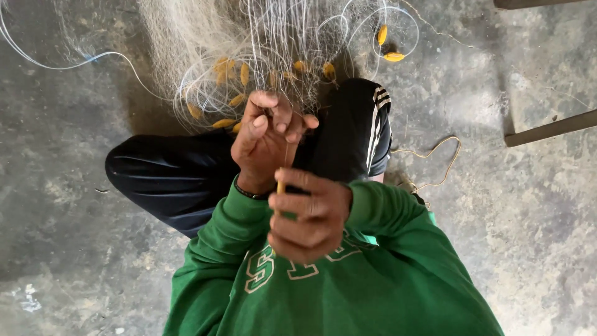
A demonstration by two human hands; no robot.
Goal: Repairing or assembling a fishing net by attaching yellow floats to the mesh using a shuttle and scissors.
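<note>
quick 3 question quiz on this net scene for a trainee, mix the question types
1. True or false: the left hand pinches the fishing net strands.
2. Multiple choice: the floats strung on the net are A) blue B) yellow-orange C) white.
3. Short answer: what does the right hand grip?

Key:
1. True; its fingers are closed on the strands.
2. B.
3. A thin yellow tool, mostly hidden in the fist; its kind cannot be told.
</note>
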